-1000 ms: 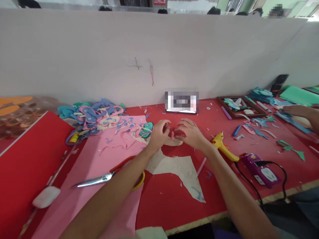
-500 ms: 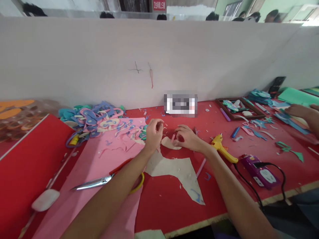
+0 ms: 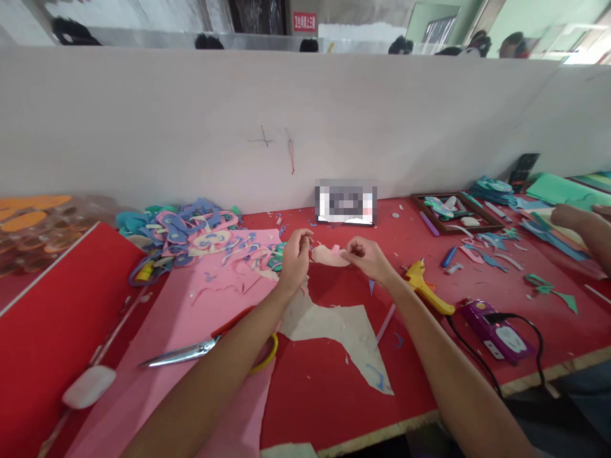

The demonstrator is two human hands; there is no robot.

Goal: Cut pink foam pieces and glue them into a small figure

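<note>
Lifted off the table, the cream cut-out [image 3: 328,255] is now pinched between left hand [image 3: 294,257] and right hand [image 3: 368,259].

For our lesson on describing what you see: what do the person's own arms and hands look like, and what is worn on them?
Both forearms are bare up to the picture's lower edge: no sleeves show. The left hand and right hand wear no gloves, and no rings, watch or markings can be seen.

A small cream foam piece [image 3: 328,255] is held above the red bench [image 3: 329,381] between the left hand [image 3: 294,257] and right hand [image 3: 366,257], pinched at both ends. Scissors [image 3: 205,346] are laid on a pink sheet [image 3: 191,318]; a yellow glue gun [image 3: 424,287] is seen just beside the right wrist.
</note>
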